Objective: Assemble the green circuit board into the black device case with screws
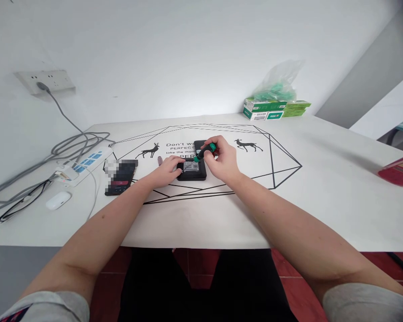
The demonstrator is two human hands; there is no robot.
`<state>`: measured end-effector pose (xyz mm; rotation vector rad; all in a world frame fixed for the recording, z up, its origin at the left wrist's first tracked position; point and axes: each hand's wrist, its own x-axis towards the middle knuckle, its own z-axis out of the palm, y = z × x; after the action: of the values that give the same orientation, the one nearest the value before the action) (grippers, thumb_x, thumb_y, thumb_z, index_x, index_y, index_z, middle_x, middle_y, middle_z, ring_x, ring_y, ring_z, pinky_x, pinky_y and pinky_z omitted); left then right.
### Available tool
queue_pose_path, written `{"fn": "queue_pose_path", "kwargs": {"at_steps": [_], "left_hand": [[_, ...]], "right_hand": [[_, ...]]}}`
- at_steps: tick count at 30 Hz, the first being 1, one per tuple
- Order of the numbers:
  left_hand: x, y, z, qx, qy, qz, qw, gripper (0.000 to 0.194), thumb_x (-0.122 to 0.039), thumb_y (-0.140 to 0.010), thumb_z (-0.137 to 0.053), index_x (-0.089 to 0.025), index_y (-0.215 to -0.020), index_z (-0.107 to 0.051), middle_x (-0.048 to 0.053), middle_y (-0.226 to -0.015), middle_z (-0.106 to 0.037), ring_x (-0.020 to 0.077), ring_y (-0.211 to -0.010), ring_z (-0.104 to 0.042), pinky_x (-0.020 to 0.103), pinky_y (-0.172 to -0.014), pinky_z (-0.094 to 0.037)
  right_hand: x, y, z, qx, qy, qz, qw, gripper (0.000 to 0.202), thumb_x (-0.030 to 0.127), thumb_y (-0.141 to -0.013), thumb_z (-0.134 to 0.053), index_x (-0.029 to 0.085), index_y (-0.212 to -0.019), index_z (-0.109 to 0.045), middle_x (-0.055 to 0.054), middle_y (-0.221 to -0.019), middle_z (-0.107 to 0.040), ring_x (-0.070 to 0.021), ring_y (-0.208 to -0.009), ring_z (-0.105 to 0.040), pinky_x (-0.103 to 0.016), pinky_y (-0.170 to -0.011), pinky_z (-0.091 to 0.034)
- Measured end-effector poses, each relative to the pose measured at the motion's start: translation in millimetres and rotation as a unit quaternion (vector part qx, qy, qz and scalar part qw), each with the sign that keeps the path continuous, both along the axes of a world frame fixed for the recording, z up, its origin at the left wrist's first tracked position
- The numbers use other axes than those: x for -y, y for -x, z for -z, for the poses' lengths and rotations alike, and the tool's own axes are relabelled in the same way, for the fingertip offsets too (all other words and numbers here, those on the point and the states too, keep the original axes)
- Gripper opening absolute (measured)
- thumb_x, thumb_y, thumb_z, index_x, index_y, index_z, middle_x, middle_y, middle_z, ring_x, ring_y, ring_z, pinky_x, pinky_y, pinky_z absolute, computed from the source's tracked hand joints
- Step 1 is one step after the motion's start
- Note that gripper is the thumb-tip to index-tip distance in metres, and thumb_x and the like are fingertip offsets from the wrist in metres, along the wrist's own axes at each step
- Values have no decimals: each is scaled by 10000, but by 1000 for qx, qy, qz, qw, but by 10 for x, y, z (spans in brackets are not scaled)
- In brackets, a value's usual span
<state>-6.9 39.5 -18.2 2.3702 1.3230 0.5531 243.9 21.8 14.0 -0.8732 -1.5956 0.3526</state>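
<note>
A small black device with a pale label lies on the printed table mat, and a second black piece sits just behind it. My right hand is closed round a black and green screwdriver, whose thin shaft slants down to the left over the device. Against the device's left side rests my left hand, its fingers on the edge; whether they pinch it is too small to tell. A pinkish object shows just behind my left hand.
On the left are a phone, a power strip with grey cables, glasses and a white case. Green boxes with a plastic bag stand at the back right. A red package is at the far right.
</note>
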Motion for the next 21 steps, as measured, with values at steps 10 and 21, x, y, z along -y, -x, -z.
{"fn": "queue_pose_path", "kwargs": {"at_steps": [10, 21], "left_hand": [[20, -12, -5, -6, 8, 1, 1000, 457, -378, -1036, -491, -248, -1456, -617, 113, -1591, -535, 294, -1528, -483, 494, -1345, -338], [33, -42, -37, 16, 35, -27, 999, 492, -284, -1007, -458, -279, -1472, -617, 69, -1576, -578, 288, -1524, -497, 506, -1353, -319]], "right_hand": [[-11, -24, -34, 7, -16, 15, 1000, 201, 259, -769, -587, 270, -968, -610, -10, -843, -794, -180, -624, -632, -367, -665, -566], [-136, -191, -67, 46, -57, 69, 995, 192, 260, -766, -592, 277, -956, -596, -13, -851, -783, -187, -613, -614, -394, -706, -582]]}}
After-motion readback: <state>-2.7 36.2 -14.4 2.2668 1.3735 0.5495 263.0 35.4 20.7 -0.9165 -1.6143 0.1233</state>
